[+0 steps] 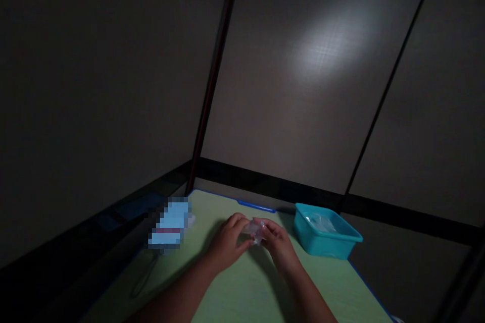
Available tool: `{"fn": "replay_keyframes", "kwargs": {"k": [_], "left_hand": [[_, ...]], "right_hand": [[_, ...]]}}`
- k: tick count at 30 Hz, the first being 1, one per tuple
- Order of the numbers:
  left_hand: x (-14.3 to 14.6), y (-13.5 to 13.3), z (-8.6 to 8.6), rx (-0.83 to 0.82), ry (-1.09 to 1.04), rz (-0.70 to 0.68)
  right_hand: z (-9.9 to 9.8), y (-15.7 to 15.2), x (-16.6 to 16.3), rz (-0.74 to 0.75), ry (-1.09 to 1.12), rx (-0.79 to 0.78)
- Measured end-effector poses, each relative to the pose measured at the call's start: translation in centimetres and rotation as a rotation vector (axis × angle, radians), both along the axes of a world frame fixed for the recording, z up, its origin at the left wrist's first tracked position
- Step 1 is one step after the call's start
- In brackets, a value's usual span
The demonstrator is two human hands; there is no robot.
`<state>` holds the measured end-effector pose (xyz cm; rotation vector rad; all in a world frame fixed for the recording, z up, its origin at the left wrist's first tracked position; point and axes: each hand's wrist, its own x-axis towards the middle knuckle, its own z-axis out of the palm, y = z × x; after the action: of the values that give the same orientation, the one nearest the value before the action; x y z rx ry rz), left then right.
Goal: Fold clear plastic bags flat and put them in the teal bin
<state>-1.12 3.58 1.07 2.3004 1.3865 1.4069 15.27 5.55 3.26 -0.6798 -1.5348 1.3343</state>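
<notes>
Between my two hands, above the middle of the green table (242, 282), is a small crumpled piece of clear plastic (256, 230), perhaps a little bag. My left hand (228, 242) pinches its left side, thumb and fingers curved round it. From the other side, my right hand (276, 242) grips it with bent fingers. What the plastic holds, if anything, is too small and dim to tell.
A turquoise plastic basket (326, 242) with clear plastic inside stands at the table's right edge. On the left lies a blurred-out, lit phone-like device (170, 224) with a cord loop (146, 277). Dark panelled walls (284, 111) rise behind and to the left.
</notes>
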Motion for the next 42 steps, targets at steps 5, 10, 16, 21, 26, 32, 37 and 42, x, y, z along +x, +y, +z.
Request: {"fn": "replay_keyframes", "kwargs": {"k": [5,10,16,21,26,32,37,42], "left_hand": [[-0.7,0.8,-0.7,-0.085,0.048,-0.021],[-0.6,1.1,-1.0,-0.136,0.002,-0.113],[-0.6,1.5,-1.6,-0.297,-0.225,-0.158],[-0.9,2.2,-2.1,-0.36,-0.364,-0.154],[-1.1,2.2,-1.6,-0.439,-0.672,-0.132],[-1.4,1.9,-1.2,-0.469,-0.909,-0.194],[-1.0,1.6,-1.2,-0.595,-0.858,-0.231],[-0.5,1.2,-1.1,-0.7,-0.862,-0.281]], "right_hand": [[-1.8,-0.4,-1.7,0.032,0.044,0.042],[-2.7,-0.2,-1.1,-0.043,0.048,0.062],[-3.2,0.5,-0.5,-0.088,0.086,0.062],[-3.3,1.2,0.0,-0.183,0.148,0.057],[-3.2,1.8,1.1,-0.281,0.077,0.102],[-2.5,0.8,0.9,-0.421,-0.141,0.329],[-3.0,-0.4,0.2,-0.021,-0.299,0.274],[-3.7,-0.5,0.0,0.011,-0.592,0.384]]}}
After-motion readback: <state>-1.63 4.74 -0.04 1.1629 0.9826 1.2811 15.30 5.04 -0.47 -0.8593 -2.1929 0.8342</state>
